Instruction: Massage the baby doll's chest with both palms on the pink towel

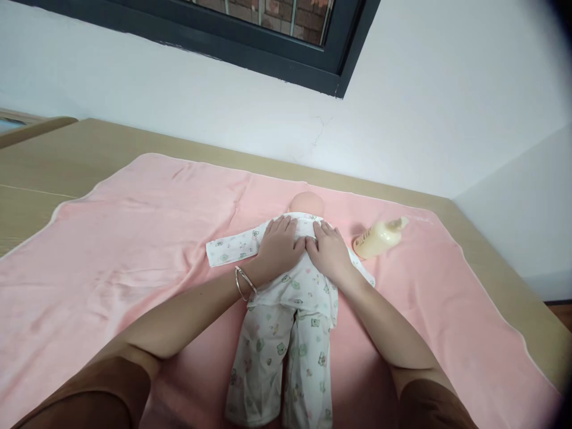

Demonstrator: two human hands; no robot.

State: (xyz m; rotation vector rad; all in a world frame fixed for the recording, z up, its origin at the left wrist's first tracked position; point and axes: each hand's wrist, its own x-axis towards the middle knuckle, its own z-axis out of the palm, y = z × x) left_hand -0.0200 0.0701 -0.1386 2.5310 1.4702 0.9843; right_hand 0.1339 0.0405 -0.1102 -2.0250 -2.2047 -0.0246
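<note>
The doll (301, 289) lies on the blanket (125, 238) atop the table (485, 247), the bottle (378, 239) right of it.

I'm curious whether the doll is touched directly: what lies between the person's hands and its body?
A white printed top. In the head view, the left hand and right hand both rest on it, over the torso of the doll.

Our doll (297, 292) lies on the pink blanket (129, 238), its round, bare head (307, 204) far from us and its legs (309, 369) close. We see its white shirt (308, 279) and pants (259, 360) with little green pictures. One sleeve (233, 246) sticks out sideways.
</note>
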